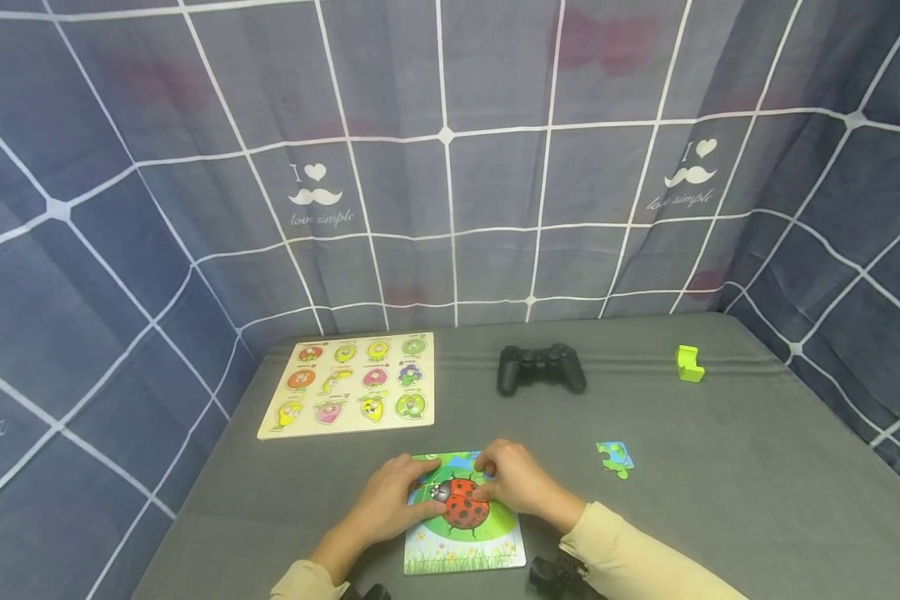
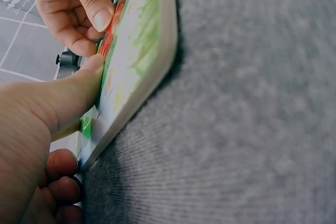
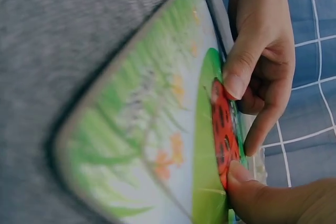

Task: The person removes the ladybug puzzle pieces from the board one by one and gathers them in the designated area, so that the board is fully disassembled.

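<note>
A ladybug jigsaw puzzle (image 1: 465, 546) lies in its board at the near middle of the table. My left hand (image 1: 387, 500) rests on its left side, thumb straight across the ladybug (image 3: 219, 121) and index finger near the upper left corner. Other left fingers are bent at the board's edge in the left wrist view. On the upper right part, my right hand (image 1: 521, 479) pinches a puzzle piece between bent thumb and index finger. That piece is mostly hidden by the fingers. Both thumbs touch the red picture area.
Loose joined puzzle pieces (image 1: 619, 457) lie to the right of the board. Behind are a wooden fruit peg puzzle (image 1: 356, 379) at left, a black game controller (image 1: 542, 367) and a lime-green block (image 1: 688, 364). Checked cloth (image 1: 495, 183) hangs round the grey table (image 1: 720, 483).
</note>
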`<state>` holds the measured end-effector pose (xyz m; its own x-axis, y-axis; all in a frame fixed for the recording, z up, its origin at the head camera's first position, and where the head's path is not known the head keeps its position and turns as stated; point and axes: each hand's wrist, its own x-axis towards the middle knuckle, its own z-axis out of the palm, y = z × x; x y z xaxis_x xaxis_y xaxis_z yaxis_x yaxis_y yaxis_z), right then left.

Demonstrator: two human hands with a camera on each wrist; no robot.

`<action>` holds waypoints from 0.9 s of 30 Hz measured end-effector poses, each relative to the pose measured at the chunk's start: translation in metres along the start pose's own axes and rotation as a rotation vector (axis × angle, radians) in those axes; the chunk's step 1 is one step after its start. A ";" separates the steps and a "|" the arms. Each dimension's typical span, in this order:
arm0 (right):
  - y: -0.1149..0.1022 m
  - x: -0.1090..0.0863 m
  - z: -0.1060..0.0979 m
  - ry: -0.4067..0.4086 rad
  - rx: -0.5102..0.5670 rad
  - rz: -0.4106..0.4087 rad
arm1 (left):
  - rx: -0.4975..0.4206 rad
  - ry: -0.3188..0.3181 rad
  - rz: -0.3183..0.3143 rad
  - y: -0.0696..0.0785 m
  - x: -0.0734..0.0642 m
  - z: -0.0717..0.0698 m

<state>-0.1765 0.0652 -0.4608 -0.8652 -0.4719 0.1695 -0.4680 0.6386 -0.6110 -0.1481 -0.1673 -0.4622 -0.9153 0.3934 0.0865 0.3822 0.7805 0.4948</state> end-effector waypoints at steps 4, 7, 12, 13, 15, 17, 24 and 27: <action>0.001 0.001 -0.002 -0.031 0.024 0.018 | -0.019 -0.019 -0.009 0.002 0.001 -0.001; 0.001 0.002 -0.002 -0.032 0.028 0.023 | -0.019 -0.020 -0.011 0.002 0.002 -0.002; 0.002 0.002 0.000 -0.015 0.011 0.028 | 0.000 -0.012 -0.007 0.001 0.002 -0.001; 0.002 0.001 0.000 -0.014 0.014 0.032 | 0.002 -0.014 -0.009 0.001 0.002 -0.001; 0.001 0.000 0.000 -0.017 0.026 0.039 | 0.001 -0.018 -0.013 0.000 0.002 0.000; 0.000 -0.001 -0.001 -0.023 0.045 0.049 | -0.013 -0.021 -0.018 0.001 0.001 -0.001; -0.003 -0.004 -0.003 -0.025 0.096 0.055 | -0.032 -0.022 -0.015 0.002 0.001 -0.002; -0.003 -0.003 -0.003 -0.019 0.111 0.043 | -0.032 -0.025 -0.019 0.002 0.003 -0.002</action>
<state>-0.1726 0.0663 -0.4572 -0.8799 -0.4578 0.1270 -0.4067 0.5877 -0.6994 -0.1505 -0.1659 -0.4595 -0.9186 0.3911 0.0559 0.3605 0.7719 0.5237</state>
